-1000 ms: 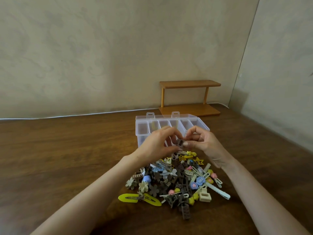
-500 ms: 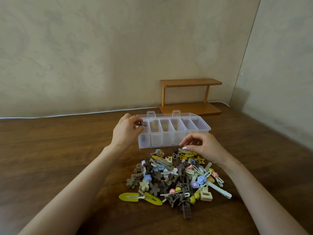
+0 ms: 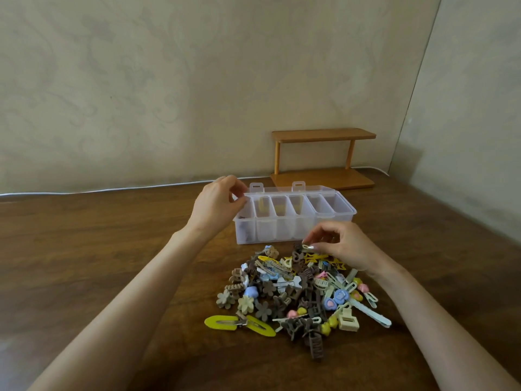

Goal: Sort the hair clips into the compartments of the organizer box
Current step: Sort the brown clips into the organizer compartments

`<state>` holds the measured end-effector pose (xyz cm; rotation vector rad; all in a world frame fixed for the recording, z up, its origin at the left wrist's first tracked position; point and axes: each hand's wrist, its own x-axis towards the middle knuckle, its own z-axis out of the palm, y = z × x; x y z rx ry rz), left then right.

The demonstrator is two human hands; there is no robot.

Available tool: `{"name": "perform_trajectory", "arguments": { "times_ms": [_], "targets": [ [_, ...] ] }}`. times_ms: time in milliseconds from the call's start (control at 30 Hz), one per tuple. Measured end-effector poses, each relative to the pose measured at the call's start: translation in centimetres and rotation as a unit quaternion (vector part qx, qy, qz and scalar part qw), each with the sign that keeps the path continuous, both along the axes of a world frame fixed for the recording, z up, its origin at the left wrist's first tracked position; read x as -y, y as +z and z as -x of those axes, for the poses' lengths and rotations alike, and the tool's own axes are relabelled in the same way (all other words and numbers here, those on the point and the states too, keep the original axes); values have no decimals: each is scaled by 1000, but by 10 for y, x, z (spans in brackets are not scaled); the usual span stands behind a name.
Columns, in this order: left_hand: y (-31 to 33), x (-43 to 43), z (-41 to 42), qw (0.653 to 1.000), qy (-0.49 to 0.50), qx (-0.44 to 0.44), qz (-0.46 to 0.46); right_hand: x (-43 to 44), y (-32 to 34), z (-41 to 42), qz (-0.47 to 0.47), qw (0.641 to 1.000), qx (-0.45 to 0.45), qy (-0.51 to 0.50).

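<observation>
Head view — little inside organizer box (image 3: 282, 231); hair clip pile (image 3: 296, 289) in front of it largely unsorted. Left hand (image 3: 217, 206) curled over box's left end, hold undeterminable; right hand (image 3: 345, 245) pinching pale clip (image 3: 307, 246) just before box.

I face beige swirl-patterned walls (image 3: 141, 94); an orange-brown two-tier wooden shelf (image 3: 323, 135) stands at the far edge of my dark wooden table (image 3: 84, 249).

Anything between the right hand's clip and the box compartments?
Nothing visible: organizer box stands open just beyond the right hand and its pale clip. The left hand hangs over only the leftmost compartment.
</observation>
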<state>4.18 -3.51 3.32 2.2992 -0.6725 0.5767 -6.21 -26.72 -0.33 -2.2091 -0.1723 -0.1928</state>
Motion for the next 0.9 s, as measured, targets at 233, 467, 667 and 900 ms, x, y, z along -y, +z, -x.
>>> {"name": "perform_trajectory", "arguments": {
  "times_ms": [233, 467, 667, 900],
  "targets": [
    [3, -12, 21, 977, -114, -129, -123, -32, 16, -4, 70, 995, 3, 75],
    [-13, -27, 29, 923, -188, -245, -228, -75, 25, -16, 230, 958, -28, 171],
    [-18, -24, 28, 906, -188, -285, -251, -65, 6, -17, 235, 968, 4, 92],
    [-17, -25, 23, 901, -191, -288, -263, -59, 11, -10, 130, 987, 25, 89]
  ]
}}
